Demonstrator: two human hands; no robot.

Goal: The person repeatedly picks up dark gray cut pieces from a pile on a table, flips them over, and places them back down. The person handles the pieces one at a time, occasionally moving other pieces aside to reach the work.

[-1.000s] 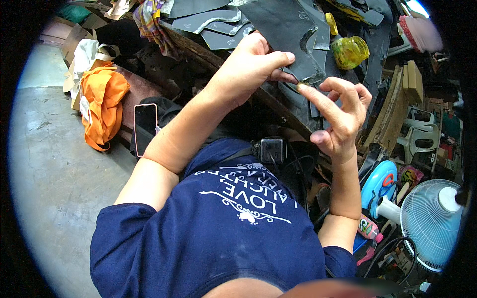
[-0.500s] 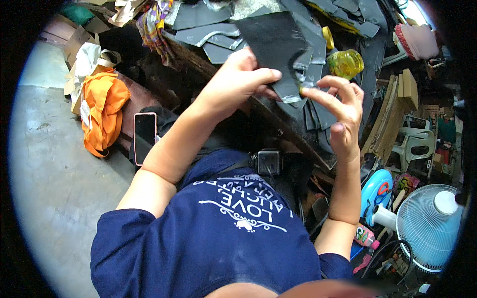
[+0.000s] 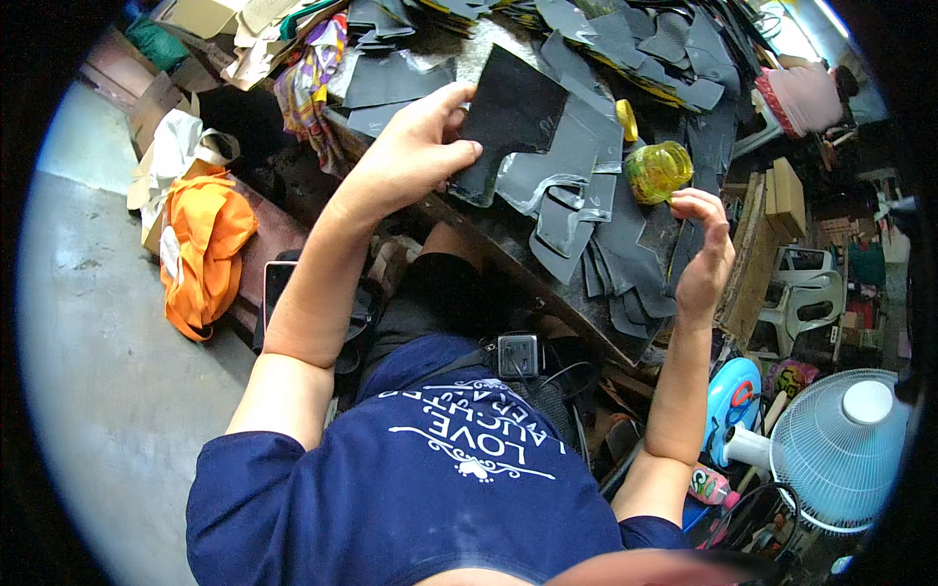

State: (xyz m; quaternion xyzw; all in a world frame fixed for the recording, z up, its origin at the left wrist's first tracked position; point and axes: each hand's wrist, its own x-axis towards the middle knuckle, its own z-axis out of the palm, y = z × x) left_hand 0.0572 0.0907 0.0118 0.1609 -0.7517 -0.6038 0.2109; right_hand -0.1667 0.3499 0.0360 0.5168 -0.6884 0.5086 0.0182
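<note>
My left hand (image 3: pixel 415 156) pinches a flat black cut-out sheet piece (image 3: pixel 518 103) by its near left edge, with the thumb on top. The piece is tilted up over the table and has a curved notch on its right side. My right hand (image 3: pixel 705 249) is beside a clear jar (image 3: pixel 660 172) with yellowish contents. Its fingers stretch toward the jar's near rim, and nothing shows in them; whether the fingertips touch the jar I cannot tell. Under and beside the held piece lie several dark grey cut pieces (image 3: pixel 576 234), some with shiny whitish edges.
A yellow lid (image 3: pixel 626 120) stands beside the jar. Piles of dark pieces (image 3: pixel 674 49) cover the table's far side. A patterned cloth (image 3: pixel 311 88) hangs at the left. An orange bag (image 3: pixel 207 249) and a phone (image 3: pixel 277 288) are at my left; a fan (image 3: pixel 840 449) stands at my right.
My right hand has moved from the held piece's near corner to the jar. My left hand has shifted left and nearer with the piece. The view has also shifted slightly.
</note>
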